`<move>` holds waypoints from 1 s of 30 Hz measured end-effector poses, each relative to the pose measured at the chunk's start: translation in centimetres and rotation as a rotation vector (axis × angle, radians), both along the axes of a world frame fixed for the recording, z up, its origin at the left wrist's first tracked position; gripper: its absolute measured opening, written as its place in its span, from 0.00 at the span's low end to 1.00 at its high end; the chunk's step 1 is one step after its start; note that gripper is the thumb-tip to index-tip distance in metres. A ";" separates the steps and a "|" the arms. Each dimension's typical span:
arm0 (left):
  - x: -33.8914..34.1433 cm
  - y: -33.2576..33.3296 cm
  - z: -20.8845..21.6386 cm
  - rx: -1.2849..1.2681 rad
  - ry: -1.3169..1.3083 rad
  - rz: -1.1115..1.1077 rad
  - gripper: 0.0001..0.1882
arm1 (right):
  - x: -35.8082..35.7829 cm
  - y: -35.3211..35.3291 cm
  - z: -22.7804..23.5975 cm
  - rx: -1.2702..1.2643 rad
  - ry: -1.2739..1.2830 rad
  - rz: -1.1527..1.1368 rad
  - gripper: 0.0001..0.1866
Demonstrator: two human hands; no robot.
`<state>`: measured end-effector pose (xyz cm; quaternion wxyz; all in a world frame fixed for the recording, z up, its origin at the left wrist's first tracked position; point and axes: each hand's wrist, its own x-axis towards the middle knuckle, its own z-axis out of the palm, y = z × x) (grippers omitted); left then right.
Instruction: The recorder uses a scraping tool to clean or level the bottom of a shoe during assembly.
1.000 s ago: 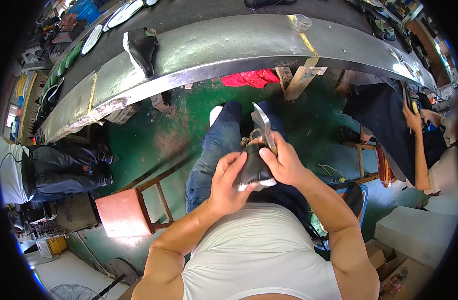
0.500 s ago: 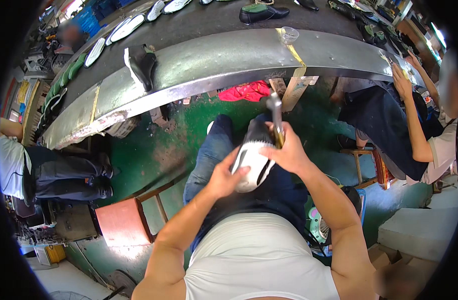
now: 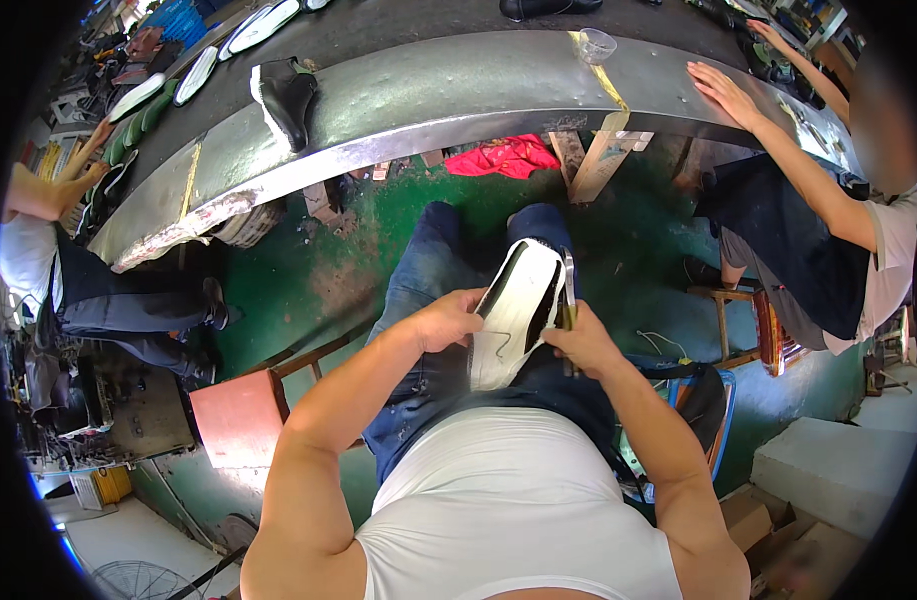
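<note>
A long dark bench with a grey metal edge (image 3: 409, 95) serves as the reference. In front of its near edge, over the seated person's lap, is a black shoe with a white sole (image 3: 519, 300), sole facing up and one end toward the bench. A thin curved line crosses the sole; whether thread or mark cannot be determined.

The left hand (image 3: 447, 320) grips the shoe's left edge, fingers curled in. The right hand (image 3: 584, 340) is closed around the yellowish grip of a slim metal tool (image 3: 569, 275), which lies alongside the shoe's right edge, head end toward the bench; its fingertips meet the shoe's edge.

On the bench's metal edge, left portion: one black leather shoe with white trim (image 3: 287, 105). Right of its middle: a clear round plastic cup (image 3: 597, 46). Below the bench: a crumpled red cloth (image 3: 504, 157). At the bench's right portion, a co-worker's hand (image 3: 724, 90) rests flat on the metal.
</note>
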<state>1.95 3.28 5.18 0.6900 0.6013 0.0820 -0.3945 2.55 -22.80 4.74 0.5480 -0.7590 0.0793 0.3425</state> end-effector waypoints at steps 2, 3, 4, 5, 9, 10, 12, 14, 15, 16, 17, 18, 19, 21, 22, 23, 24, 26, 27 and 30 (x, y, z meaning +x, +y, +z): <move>0.0 0.2 -0.1 -0.105 0.097 0.021 0.36 | -0.9 -1.6 1.6 0.003 -0.059 -0.054 0.17; -0.2 0.3 -0.3 -0.108 0.099 0.027 0.36 | -1.2 -2.6 2.9 -0.078 -0.121 0.077 0.16; -0.4 0.1 -0.4 -0.255 0.137 0.079 0.38 | -1.3 -3.5 4.0 -0.158 -0.184 0.202 0.15; -0.9 -0.1 -0.7 -0.403 0.181 0.134 0.40 | -1.4 -4.1 4.9 -0.208 -0.175 0.340 0.15; -3.3 -1.2 -1.5 -0.196 -0.139 0.093 0.47 | -1.2 -3.7 6.2 -0.359 -0.565 0.737 0.19; -3.7 -1.5 -1.8 -0.196 -0.133 0.094 0.47 | -1.1 -3.4 6.4 -0.357 -0.560 0.740 0.19; -4.3 -2.0 -2.5 -0.115 -0.174 0.149 0.49 | -0.6 -2.4 7.2 -0.564 -0.751 0.908 0.22; -4.4 -2.5 -2.5 -0.105 -0.165 0.160 0.50 | -0.2 -1.7 7.6 -0.639 -0.923 0.939 0.20; -4.5 -2.6 -2.5 -0.114 -0.165 0.173 0.51 | 0.0 -1.3 7.7 -0.716 -1.100 0.960 0.19; -4.5 -2.7 -2.5 -0.124 -0.168 0.187 0.52 | 0.3 -0.8 7.7 -0.713 -1.102 0.964 0.19; -4.6 -2.7 -2.9 -0.123 -0.168 0.192 0.52 | 0.5 -0.4 7.7 -0.754 -1.219 0.971 0.16; -4.8 -2.6 -3.7 -0.065 -0.218 0.154 0.54 | 0.9 -0.1 7.8 -0.794 -1.338 0.976 0.14; -4.9 -2.5 -4.1 -0.009 -0.265 0.116 0.56 | 1.3 0.1 7.9 -0.791 -1.339 0.980 0.14; -5.1 -2.2 -4.9 0.028 -0.288 0.098 0.58 | 2.4 0.6 8.2 -0.732 -1.223 1.179 0.09; -5.0 -2.1 -4.7 0.063 -0.314 0.073 0.59 | 3.0 0.5 8.0 -0.731 -1.226 1.184 0.09; -4.8 -2.1 -4.5 0.062 -0.315 0.079 0.59 | 3.6 0.0 7.5 -0.618 -1.076 1.217 0.08; -4.6 -2.2 -4.4 0.092 -0.340 0.034 0.59 | 4.0 -0.1 7.3 -0.506 -0.924 1.243 0.07; -4.7 -2.1 -4.6 0.124 -0.362 -0.006 0.59 | 3.4 0.5 6.6 -0.466 -0.656 1.247 0.10; -4.8 -1.8 -5.2 0.058 -0.313 0.013 0.60 | 2.4 0.5 5.2 -0.366 -0.550 1.154 0.10; -4.3 -1.6 -5.7 0.017 -0.323 0.023 0.60 | 1.0 0.8 6.0 -0.245 -0.341 1.034 0.14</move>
